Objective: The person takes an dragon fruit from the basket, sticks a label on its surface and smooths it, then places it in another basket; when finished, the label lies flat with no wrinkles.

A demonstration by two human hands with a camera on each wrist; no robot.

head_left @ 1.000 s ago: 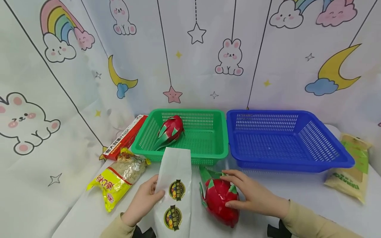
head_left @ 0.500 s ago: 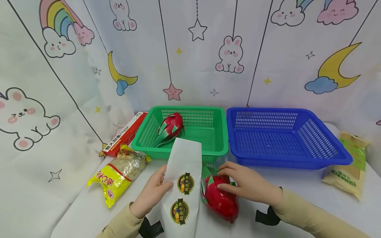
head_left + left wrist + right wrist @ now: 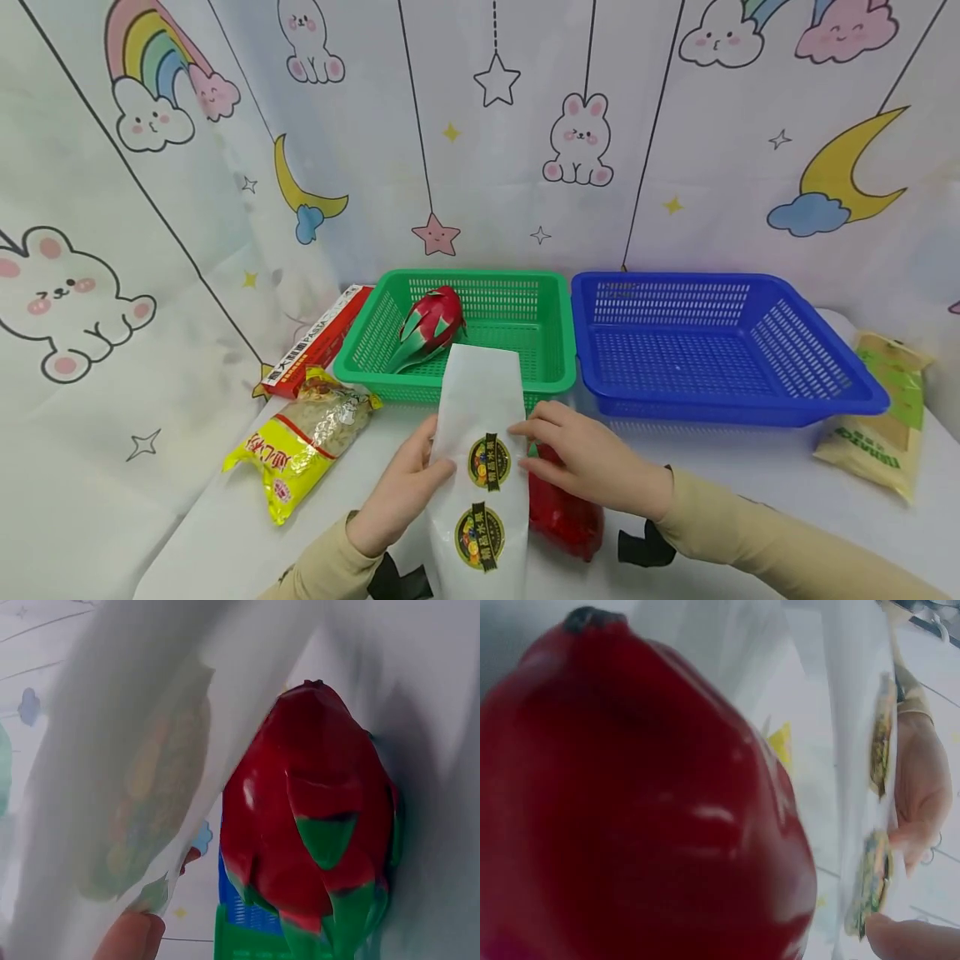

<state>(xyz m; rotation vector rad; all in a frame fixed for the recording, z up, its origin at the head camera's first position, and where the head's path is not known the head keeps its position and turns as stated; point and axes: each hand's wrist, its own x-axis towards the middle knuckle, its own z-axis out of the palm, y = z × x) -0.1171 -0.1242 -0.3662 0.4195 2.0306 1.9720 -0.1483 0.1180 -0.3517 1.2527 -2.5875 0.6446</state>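
A tall white paper bag (image 3: 480,387) with round fruit labels stands in front of me. My left hand (image 3: 401,487) grips its left edge, the thumb on the front. My right hand (image 3: 596,462) has its thumb and fingers at the bag's right edge and seems to pinch it. Under that hand a glossy red dragon fruit (image 3: 566,517) with green scales lies on the table, its left part hidden by the bag. The left wrist view shows the dragon fruit (image 3: 315,802) beside the bag. Large and close, the dragon fruit (image 3: 645,810) fills much of the right wrist view.
A green basket (image 3: 551,387) at the back holds another dragon fruit (image 3: 435,321). Beside it stands a blue basket (image 3: 720,410). At the left lie a yellow food bag (image 3: 300,442) and a red pasta box (image 3: 318,342). A beige packet (image 3: 877,425) lies far right.
The paper bag has moved right with my left hand, now covering part of the dragon fruit. My right hand has left the dragon fruit and moved left to the bag's edge.
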